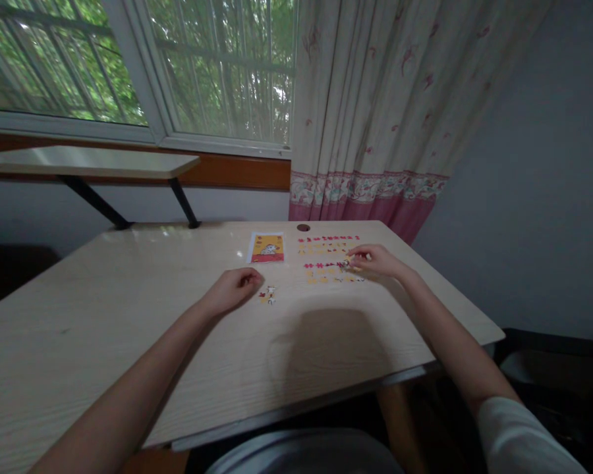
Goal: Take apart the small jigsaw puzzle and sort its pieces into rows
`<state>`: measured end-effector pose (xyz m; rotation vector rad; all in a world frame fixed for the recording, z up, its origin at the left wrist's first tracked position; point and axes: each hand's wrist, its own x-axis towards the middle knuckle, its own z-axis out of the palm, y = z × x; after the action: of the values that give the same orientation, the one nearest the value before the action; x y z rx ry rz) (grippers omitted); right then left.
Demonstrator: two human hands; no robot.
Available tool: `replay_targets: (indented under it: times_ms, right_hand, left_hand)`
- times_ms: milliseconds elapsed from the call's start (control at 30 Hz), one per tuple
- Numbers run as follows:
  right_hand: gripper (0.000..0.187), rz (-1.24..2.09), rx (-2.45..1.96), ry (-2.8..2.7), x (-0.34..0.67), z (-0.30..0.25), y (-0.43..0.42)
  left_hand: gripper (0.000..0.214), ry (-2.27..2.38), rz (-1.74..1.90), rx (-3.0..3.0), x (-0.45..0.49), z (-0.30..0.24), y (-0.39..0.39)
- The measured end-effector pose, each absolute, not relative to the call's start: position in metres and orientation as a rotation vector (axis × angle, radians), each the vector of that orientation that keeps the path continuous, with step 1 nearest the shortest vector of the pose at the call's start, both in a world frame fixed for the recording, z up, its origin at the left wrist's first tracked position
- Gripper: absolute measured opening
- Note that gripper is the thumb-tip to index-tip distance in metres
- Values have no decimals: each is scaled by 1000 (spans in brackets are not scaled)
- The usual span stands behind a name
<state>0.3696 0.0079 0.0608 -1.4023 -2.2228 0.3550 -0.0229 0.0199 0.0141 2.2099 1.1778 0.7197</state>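
Small red and yellow jigsaw pieces [326,253] lie in several rows on the pale wooden table [103,329], at its far right. My right hand [373,261] rests among them, its fingertips pinched on a piece at the rows' edge. My left hand [233,289] lies curled on the table, fingers closed, just left of a small joined cluster of pieces [269,295]. Behind it lies a yellow and red picture card [267,248] showing a white animal.
A dark round hole [303,228] sits near the table's far edge. A flowered curtain [375,112] hangs behind the right corner, beside a barred window [217,66]. A second table [89,161] stands under the window at the left. A grey wall [538,184] is on the right.
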Motion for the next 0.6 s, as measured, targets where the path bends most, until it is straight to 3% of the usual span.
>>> replay_targets:
  times_ms: [300, 600]
  right_hand:
    - [55, 1021, -1767, -1832, 470, 29, -17]
    - [50, 1017, -1750, -1839, 471, 24, -14]
  left_hand:
    - [36, 1100, 630, 2444, -16, 14, 17]
    - [31, 1089, 635, 2432, -18, 13, 17]
